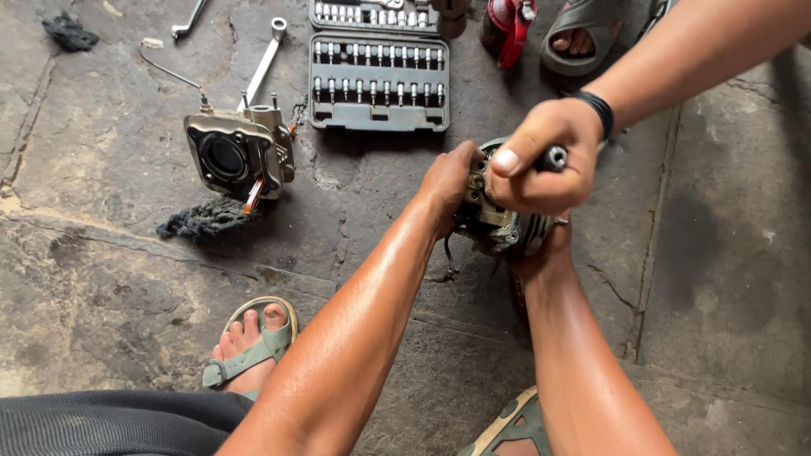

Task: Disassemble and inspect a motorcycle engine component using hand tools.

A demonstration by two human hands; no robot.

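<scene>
Over stone floor [127, 279], both hands [448, 181] clasp the engine part [498, 224].

socket set case [378, 82], engine cover [239, 154], rag [205, 221]

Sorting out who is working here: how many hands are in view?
3. The left hand grips the left side of the engine part; the right hand, partly hidden, supports it underneath; another person's hand, from upper right, grips a tool handle.

Both forearms reach forward from the bottom edge, converging at centre. The left hand [446, 187] curls its fingers [463, 160] closed in a grip. The right hand [545, 253] sits lower, wrist bent, mostly hidden beneath another person's fist.
</scene>
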